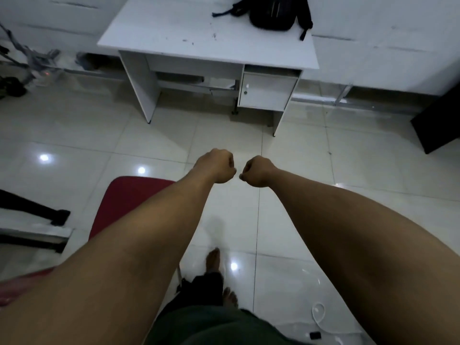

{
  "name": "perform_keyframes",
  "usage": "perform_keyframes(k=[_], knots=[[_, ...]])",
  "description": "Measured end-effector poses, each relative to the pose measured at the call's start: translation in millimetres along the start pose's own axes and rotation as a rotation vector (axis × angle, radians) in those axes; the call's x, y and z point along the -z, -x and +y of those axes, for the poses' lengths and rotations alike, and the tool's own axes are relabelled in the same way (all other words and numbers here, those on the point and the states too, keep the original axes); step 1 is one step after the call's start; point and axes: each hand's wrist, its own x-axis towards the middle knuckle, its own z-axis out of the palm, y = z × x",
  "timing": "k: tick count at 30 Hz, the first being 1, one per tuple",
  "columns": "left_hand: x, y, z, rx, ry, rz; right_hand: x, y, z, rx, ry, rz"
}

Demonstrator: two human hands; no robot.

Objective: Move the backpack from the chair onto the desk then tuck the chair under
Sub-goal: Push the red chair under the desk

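A black backpack [272,13] lies on the far right part of the white desk [174,38], its straps spread over the top. The red chair [124,202] stands at the lower left, well back from the desk, partly hidden by my left forearm. My left hand [219,166] and my right hand [256,171] are both held out in front of me over the floor as closed fists, almost touching each other, holding nothing.
The desk has a small cupboard [267,92] under its right side and open legroom under the left. A dark object [438,123] stands at the right edge. Cables and clutter [32,63] lie far left. A white cable [318,312] lies on the tiled floor near my bare feet.
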Motion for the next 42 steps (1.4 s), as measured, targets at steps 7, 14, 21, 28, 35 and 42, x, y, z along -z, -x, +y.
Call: perform_keyframes(k=[7,14,21,28,35,42], knots=[[-23.0,69.7,-20.7,0.0,-0.027,-0.061,-49.5,52.4,-7.1,-0.015,0.024,-0.034],[-26.0,133.1,-68.8,-0.008,-0.06,-0.123,-119.8,92.0,-56.0,-0.015,-0.007,-0.093],[-26.1,195.4,-154.6,-0.074,-0.113,-0.207,-197.7,130.5,-116.0,-0.05,-0.023,-0.081],[-27.6,256.5,-243.6,-0.118,-0.135,-0.289,-267.0,169.4,-180.4,-0.131,-0.103,-0.053],[-20.9,287.2,-321.0,-0.041,-0.12,-0.285,-309.1,184.1,-252.9,-0.071,-0.14,-0.09],[-11.0,305.3,-371.7,0.031,0.034,-0.289,-321.0,182.1,-274.1,-0.07,-0.242,-0.123]])
